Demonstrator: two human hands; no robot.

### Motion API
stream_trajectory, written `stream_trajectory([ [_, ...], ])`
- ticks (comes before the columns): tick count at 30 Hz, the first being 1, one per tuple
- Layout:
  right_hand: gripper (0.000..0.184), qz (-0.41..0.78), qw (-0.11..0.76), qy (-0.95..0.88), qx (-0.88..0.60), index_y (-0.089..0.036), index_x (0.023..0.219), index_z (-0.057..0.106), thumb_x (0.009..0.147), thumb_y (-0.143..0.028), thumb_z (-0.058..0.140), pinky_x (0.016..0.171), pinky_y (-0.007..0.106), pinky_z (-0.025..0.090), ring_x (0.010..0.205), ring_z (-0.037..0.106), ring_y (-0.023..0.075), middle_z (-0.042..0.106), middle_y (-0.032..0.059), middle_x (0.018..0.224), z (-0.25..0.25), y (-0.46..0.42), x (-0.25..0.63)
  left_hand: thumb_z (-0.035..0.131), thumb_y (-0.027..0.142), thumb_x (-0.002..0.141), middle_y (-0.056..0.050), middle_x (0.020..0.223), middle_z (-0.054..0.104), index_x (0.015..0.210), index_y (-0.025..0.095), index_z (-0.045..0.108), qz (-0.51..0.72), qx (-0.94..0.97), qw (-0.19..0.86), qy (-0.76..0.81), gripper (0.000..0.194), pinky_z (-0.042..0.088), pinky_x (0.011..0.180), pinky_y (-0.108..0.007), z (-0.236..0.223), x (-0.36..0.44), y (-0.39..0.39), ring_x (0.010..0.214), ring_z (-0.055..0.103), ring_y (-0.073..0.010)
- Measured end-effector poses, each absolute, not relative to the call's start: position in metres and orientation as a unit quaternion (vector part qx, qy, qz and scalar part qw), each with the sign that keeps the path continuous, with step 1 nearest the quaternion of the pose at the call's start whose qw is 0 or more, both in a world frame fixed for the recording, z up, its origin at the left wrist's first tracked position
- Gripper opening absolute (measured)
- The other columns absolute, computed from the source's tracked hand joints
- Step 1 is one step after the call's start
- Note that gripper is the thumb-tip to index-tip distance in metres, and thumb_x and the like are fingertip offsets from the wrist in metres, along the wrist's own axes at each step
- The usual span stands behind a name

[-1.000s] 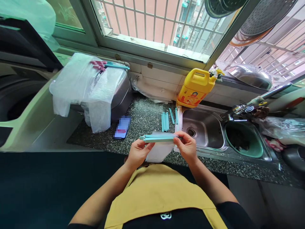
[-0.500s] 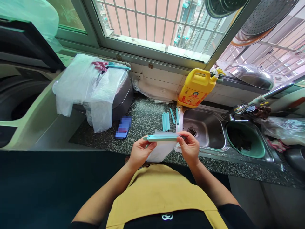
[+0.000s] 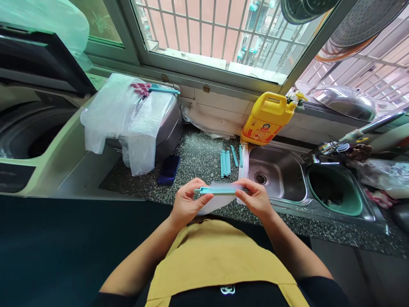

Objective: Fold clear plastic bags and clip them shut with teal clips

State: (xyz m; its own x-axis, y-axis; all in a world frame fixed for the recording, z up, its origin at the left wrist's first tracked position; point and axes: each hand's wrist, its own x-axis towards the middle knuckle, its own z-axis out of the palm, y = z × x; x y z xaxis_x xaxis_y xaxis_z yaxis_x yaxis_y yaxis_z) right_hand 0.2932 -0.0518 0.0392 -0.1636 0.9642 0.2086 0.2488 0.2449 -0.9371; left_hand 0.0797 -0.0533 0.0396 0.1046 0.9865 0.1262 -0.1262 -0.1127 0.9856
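Note:
My left hand [image 3: 188, 203] pinches the left end of a long teal sealing clip [image 3: 217, 190]. My right hand [image 3: 257, 199] pinches its right end. The clip lies level across the top of a clear plastic bag [image 3: 213, 200], which hangs below it between my hands, in front of my yellow apron. Several more teal clips [image 3: 225, 162] lie on the speckled counter just beyond, beside the sink.
A steel sink [image 3: 276, 179] with a green basin [image 3: 334, 191] is to the right, a yellow jug [image 3: 266, 119] behind it. A pot draped in plastic bags [image 3: 128, 115], with pink and teal clips on top, stands at the left. A dark phone [image 3: 169, 169] lies beside it.
The clip and bag have dropped slightly and come closer to my body. The bag has swung up flatter, so less of it hangs below the clip. Both hands keep their grip.

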Motion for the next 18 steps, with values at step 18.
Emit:
stream_trajectory([
  [18,0.015,0.404,0.337,-0.645,-0.555,-0.016,0.079,0.067,0.073,-0.029,0.06,0.067,0.028,0.045,0.071,0.058,0.0162,0.067,0.0038,0.076,-0.035,-0.005,0.26,0.069,0.046,0.065,-0.001,0.063,0.058,0.058,0.017,0.062,0.464,0.511,0.498,0.525,0.031,0.042,0.067,-0.026,-0.049,0.058,0.004,0.064,0.052,-0.014],
])
